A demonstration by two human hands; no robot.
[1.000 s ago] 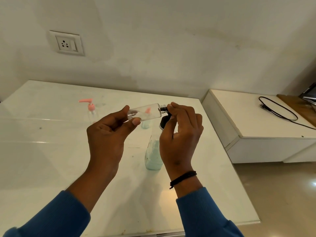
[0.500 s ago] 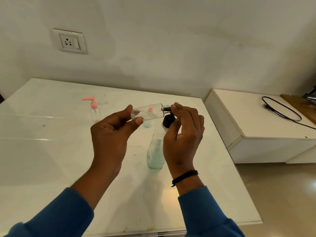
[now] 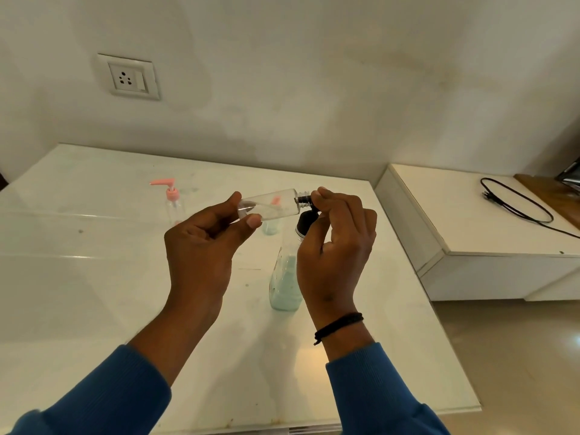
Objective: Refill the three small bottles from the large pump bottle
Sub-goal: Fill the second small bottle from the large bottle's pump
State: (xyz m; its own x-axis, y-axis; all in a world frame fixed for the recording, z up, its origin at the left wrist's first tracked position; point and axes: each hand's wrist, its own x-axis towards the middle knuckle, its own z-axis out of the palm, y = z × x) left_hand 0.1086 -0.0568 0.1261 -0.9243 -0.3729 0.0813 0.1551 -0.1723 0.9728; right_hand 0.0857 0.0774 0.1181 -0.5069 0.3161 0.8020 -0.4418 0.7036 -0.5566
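My left grip point(image 3: 207, 246) is pinching the base end of a small clear bottle point(image 3: 270, 205), which I am holding on its side above the worktop point(image 3: 94, 277); my right grip point(image 3: 337, 237) is closing its fingertips on the bottle's dark threaded neck point(image 3: 303, 200). Against half a second ago, the threads are now showing bare beside my fingertips, so the cap is probably backing off; I cannot tell whether it is free. The large bottle point(image 3: 287, 277) with pale green liquid is standing just below my right hand. Two pink-pump bottles point(image 3: 173, 202) are waiting further back. Filling is not yet starting.
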